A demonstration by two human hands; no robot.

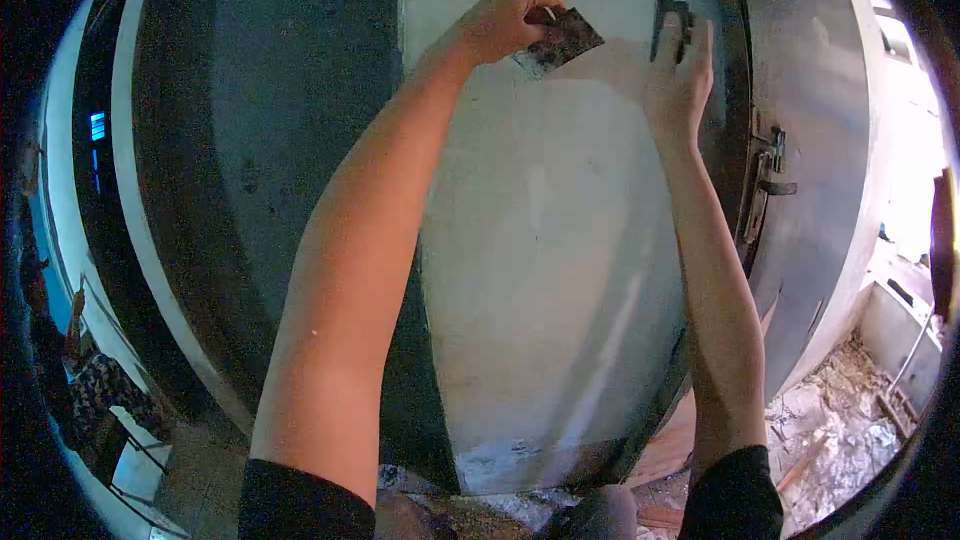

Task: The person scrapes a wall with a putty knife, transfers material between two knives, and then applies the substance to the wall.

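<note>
Both my arms reach up to a pale plastered wall strip. My left hand grips a dark, stained putty scraper whose blade lies against the wall, angled to the right. My right hand holds a second dark scraper upright against the plaster, close to the wall's right edge. The two blades are a short gap apart near the top of the pale strip.
A grey metal door with a latch stands right of the plaster. Dark grey wall lies to the left. Rubble and debris cover the floor at lower right. Clutter sits at lower left.
</note>
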